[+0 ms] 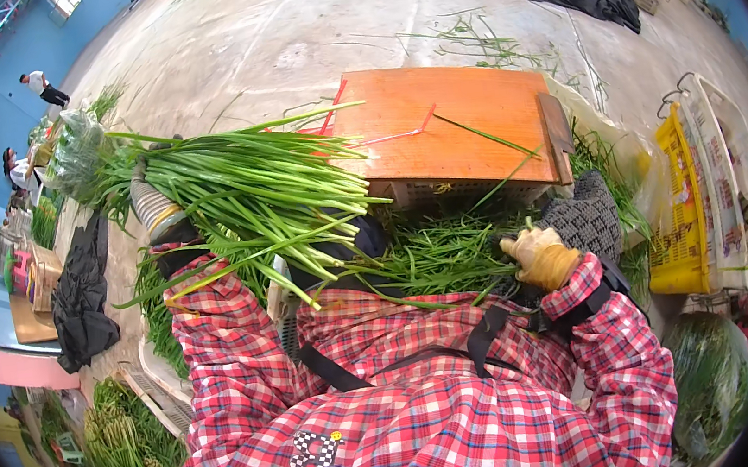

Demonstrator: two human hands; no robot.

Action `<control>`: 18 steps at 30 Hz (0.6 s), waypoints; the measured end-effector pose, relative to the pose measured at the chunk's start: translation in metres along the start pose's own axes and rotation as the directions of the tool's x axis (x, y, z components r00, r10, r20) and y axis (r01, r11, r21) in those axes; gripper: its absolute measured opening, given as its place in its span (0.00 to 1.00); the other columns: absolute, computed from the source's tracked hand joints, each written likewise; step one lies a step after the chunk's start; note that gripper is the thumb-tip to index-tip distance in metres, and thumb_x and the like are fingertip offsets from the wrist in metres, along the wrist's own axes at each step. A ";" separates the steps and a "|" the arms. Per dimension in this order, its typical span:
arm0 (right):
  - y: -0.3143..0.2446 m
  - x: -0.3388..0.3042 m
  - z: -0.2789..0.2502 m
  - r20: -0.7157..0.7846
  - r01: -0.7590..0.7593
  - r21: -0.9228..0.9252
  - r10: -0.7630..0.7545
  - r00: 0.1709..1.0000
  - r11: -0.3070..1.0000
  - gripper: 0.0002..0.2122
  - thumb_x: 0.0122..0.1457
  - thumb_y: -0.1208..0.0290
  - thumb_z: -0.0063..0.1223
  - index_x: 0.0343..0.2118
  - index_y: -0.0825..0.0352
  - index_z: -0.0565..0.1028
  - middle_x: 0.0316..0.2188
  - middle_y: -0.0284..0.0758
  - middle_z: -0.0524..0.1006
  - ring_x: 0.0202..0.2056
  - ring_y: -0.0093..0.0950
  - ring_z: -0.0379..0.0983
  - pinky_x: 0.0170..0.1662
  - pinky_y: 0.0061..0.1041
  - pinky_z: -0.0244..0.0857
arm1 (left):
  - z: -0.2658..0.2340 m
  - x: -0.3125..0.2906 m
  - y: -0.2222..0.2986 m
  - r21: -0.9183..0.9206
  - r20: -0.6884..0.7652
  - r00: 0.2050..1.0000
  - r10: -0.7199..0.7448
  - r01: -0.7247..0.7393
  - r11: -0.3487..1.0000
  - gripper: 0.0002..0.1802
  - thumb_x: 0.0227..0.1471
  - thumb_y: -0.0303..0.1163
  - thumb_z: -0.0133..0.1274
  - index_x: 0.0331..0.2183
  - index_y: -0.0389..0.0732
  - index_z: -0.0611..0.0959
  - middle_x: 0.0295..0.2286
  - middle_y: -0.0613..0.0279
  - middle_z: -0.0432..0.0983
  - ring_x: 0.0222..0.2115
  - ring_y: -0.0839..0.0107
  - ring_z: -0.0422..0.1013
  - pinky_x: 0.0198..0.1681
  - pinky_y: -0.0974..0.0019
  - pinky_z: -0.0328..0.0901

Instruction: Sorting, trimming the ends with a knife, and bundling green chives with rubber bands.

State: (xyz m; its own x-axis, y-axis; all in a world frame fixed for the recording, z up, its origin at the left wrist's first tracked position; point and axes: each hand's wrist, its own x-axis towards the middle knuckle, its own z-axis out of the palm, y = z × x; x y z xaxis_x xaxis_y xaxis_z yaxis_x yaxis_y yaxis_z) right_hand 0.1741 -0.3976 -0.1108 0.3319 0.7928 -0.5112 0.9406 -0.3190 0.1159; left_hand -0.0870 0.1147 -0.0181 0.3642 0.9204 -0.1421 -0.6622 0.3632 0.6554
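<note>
Bunch (246, 179): It lies across at my left front, many long green stalks together. The pale ends point to the right, and the leafy ends are at the left. As I see it from above, some pale ends cover the left edge of the counter (470, 100).
Left hand (145, 192): It is closed around the bunch, near the leafy side. The leaves hide most of my fingers, so I cannot see them well.
Right hand (543, 257): My fingers are bent, at the right end of the pile (441, 248). One pale stalk end shows just at the fingers, but I cannot tell whether they grip it.
Pile: These greens are loose, between my shirt (397, 417) and the counter.
Counter: It is an orange board, with a red strip (427, 119) and one loose stalk (483, 136) on it.
In the way: A dark grey woven thing (586, 212) stands just beside my right hand. I cannot tell what it is.
Right side: The yellow basket (674, 206) is next to the white basket (736, 180); lower is bagged produce (714, 378).
Left side: There is a black cloth (84, 288), and clear plastic (73, 158) near the leafy ends.
Far away: One person (46, 89) stands at the left; stray stalks (491, 42) lie on the floor (276, 40) behind the counter.
</note>
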 end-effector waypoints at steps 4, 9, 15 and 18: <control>-0.036 0.011 -0.076 -0.710 0.490 0.482 -0.004 0.705 0.726 0.37 0.49 0.62 0.59 0.61 0.56 0.54 0.35 0.40 0.75 0.36 0.39 0.73 0.37 0.35 0.68 | 0.013 -0.011 -0.012 0.005 0.055 0.998 -0.007 0.007 1.000 0.18 0.54 0.38 0.43 0.34 0.31 0.76 0.35 0.42 0.75 0.39 0.44 0.70 0.47 0.38 0.63; -0.074 0.057 -0.111 -0.769 0.464 0.286 -0.088 0.633 0.838 0.10 0.52 0.65 0.53 0.36 0.60 0.72 0.20 0.39 0.75 0.26 0.39 0.74 0.28 0.37 0.67 | 0.026 -0.019 -0.022 -0.010 0.015 1.000 -0.022 0.022 1.000 0.17 0.53 0.36 0.45 0.38 0.31 0.72 0.38 0.41 0.73 0.40 0.43 0.70 0.47 0.38 0.65; 0.000 0.049 -0.005 -0.398 0.206 0.141 -0.135 0.907 0.968 0.08 0.51 0.66 0.51 0.34 0.59 0.75 0.23 0.36 0.75 0.29 0.37 0.74 0.32 0.35 0.68 | 0.010 -0.019 -0.003 -0.059 -0.021 1.000 -0.011 0.009 0.998 0.19 0.53 0.38 0.46 0.38 0.30 0.73 0.40 0.39 0.72 0.42 0.42 0.69 0.49 0.39 0.62; 0.000 0.034 -0.001 -0.196 0.141 0.309 -0.082 0.977 0.940 0.20 0.51 0.61 0.53 0.47 0.61 0.70 0.37 0.42 0.74 0.41 0.39 0.72 0.42 0.36 0.67 | -0.003 -0.011 0.001 0.019 0.046 0.998 0.038 -0.039 0.999 0.19 0.54 0.38 0.43 0.37 0.30 0.75 0.40 0.40 0.73 0.42 0.43 0.69 0.49 0.40 0.63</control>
State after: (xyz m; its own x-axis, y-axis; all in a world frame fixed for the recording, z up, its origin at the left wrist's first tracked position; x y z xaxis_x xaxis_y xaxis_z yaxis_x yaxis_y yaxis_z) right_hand 0.1858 -0.3700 -0.1274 0.2607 0.9026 -0.3424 0.9094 -0.3487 -0.2268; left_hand -0.0934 0.1055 -0.0184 0.3686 0.9259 -0.0830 -0.6630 0.3244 0.6747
